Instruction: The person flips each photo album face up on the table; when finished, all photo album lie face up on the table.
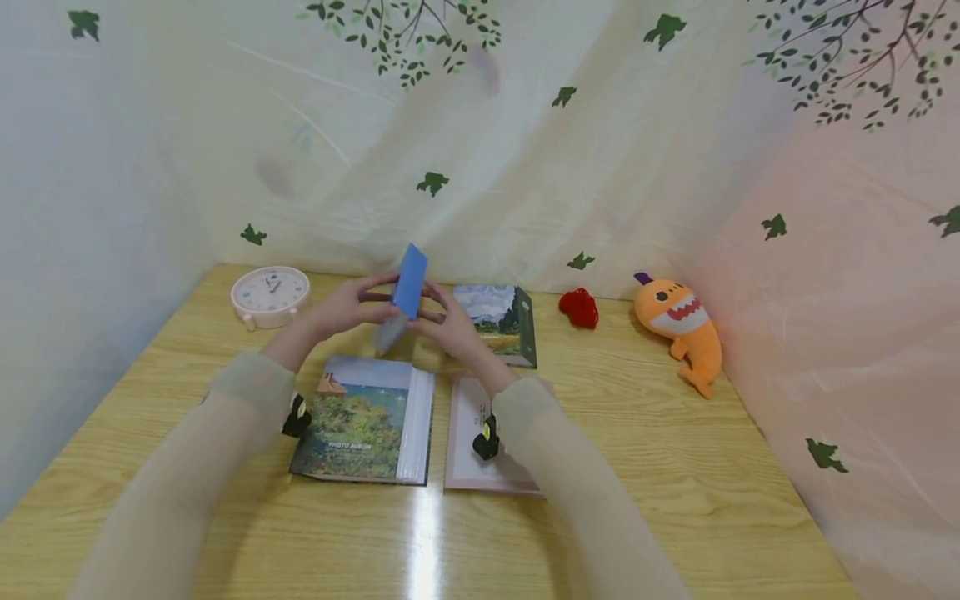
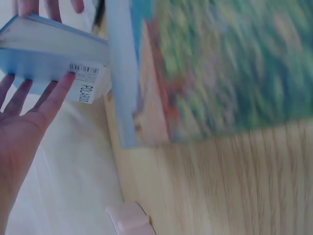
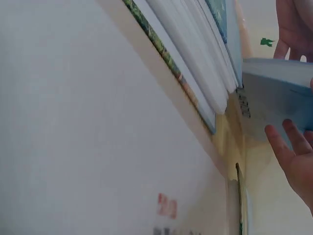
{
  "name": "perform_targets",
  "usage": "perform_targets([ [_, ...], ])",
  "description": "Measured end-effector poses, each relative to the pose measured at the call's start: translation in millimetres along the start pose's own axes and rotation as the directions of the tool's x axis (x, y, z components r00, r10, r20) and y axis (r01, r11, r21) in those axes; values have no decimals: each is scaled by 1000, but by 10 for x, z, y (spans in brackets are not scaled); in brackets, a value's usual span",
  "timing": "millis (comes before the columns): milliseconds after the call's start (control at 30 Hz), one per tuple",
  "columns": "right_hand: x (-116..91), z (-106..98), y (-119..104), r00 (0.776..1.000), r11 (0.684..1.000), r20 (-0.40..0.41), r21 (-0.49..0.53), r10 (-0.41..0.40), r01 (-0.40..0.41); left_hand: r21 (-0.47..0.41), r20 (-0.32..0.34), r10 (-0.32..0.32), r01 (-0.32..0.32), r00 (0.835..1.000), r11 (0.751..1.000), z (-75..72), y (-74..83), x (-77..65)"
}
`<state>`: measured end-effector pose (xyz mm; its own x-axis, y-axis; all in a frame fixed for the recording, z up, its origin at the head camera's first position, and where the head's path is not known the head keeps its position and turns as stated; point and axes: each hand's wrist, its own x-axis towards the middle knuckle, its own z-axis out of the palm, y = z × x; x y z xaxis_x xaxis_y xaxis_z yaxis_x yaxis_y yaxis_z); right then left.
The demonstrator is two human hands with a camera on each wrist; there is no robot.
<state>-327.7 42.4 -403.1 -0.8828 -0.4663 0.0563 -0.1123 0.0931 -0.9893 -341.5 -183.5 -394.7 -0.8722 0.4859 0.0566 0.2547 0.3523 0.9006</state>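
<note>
Both hands hold a thick blue photo album (image 1: 409,282) up above the back of the table, tilted on edge. My left hand (image 1: 348,307) has its fingertips on one cover, beside a barcode label (image 2: 85,81) reading POLAROID. From the other side, my right hand (image 1: 450,321) grips it with spread fingers. The thumbs are partly hidden. Below lies a photo album (image 1: 356,421) with a painted garden cover, its white page edges showing. Beside it, under the right forearm, is a pale pink-edged album (image 1: 467,433).
Behind the right hand lies another album with a landscape cover (image 1: 498,312). A pink clock (image 1: 270,293) lies at the back left. Red yarn (image 1: 579,308) and an orange shark plush (image 1: 686,329) are at the right. Printed curtains (image 1: 510,167) hang around the wooden table (image 1: 660,500).
</note>
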Motion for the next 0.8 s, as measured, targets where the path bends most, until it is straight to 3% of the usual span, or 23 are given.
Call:
perform_targets([
  [133, -50, 23, -89, 998, 997, -25, -53, -51, 50, -125, -22, 21, -23, 1000, 992, 57, 56, 5],
  [267, -68, 29, -122, 992, 995, -74, -25, -101, 99, -160, -43, 9, -16, 999, 987, 98, 170, -8],
  [500, -101, 9, -181, 980, 988, -122, -21, -158, 156, -200, -68, 11, -25, 998, 980, 144, 512, -118],
  [633, -144, -20, -223, 973, 980, -116, -52, -199, 194, -221, -89, 54, -72, 995, 973, 163, 553, -109],
  [800, -135, -65, -211, 960, 964, -106, -77, -260, 253, -240, -133, 86, -117, 987, 964, 180, 455, -29],
])
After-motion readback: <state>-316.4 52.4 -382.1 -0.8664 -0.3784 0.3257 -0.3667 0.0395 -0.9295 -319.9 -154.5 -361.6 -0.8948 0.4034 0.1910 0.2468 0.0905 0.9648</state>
